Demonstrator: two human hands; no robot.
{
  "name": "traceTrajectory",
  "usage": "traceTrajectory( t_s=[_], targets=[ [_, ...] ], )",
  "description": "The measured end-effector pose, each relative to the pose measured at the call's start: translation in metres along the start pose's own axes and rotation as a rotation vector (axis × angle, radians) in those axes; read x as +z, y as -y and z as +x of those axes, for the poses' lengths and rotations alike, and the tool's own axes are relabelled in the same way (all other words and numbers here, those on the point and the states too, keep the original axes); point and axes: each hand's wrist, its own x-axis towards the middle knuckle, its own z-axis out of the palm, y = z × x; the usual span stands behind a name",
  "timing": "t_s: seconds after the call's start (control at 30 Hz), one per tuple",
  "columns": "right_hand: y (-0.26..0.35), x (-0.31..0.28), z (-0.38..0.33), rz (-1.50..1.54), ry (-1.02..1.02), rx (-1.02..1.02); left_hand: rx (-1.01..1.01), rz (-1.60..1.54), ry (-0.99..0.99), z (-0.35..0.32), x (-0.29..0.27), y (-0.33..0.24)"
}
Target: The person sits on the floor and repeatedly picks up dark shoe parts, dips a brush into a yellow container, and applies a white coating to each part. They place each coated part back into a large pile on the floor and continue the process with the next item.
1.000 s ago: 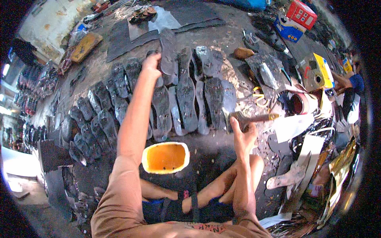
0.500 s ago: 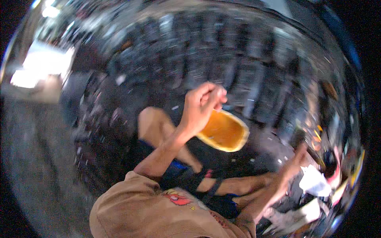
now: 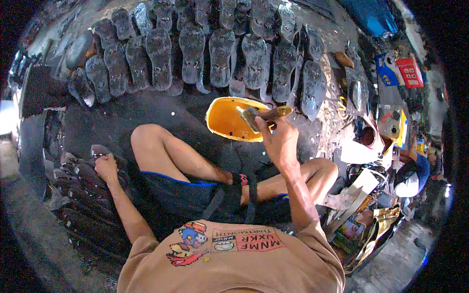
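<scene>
My right hand [image 3: 283,144] is closed around the wooden handle of a flat brush [image 3: 266,115]. The brush's pale bristles reach over the inside of a yellow, open container [image 3: 213,111] on the floor in front of my legs. Off to the left, the fingers of my left hand [image 3: 106,168] are closed on a dark, glossy shoe sole [image 3: 99,150], at the upper end of a pile of similar dark soles [image 3: 80,178]. The palm side of that hand is hidden.
Beyond the container, rows of dark shoe soles [image 3: 159,58] lie across the floor. To the right are blue and red boxes [image 3: 409,73], a white sheet [image 3: 360,152] and assorted clutter. Another person in a dark blue sleeve [image 3: 421,168] is at the far right.
My left hand has gone from over the yellow container to the pile at the left. My right hand has come inward from the right, now with the brush over the container. The view has turned.
</scene>
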Motion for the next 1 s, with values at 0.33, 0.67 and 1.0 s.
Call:
traceTrajectory(
  t_s=[0.33,0.67,1.0],
  targets=[
    [-0.043,-0.029,-0.004,0.374,-0.365,0.205,0.150,-0.575,-0.105,-0.039,-0.118,-0.006],
    [-0.039,-0.036,-0.049,1.071,-0.157,0.578,0.911,-0.148,0.110,-0.228,-0.118,-0.149],
    [0.031,-0.053,0.004,1.307,-0.129,0.307,-0.130,-1.991,1.391,-0.264,-0.115,-0.238]
  ],
)
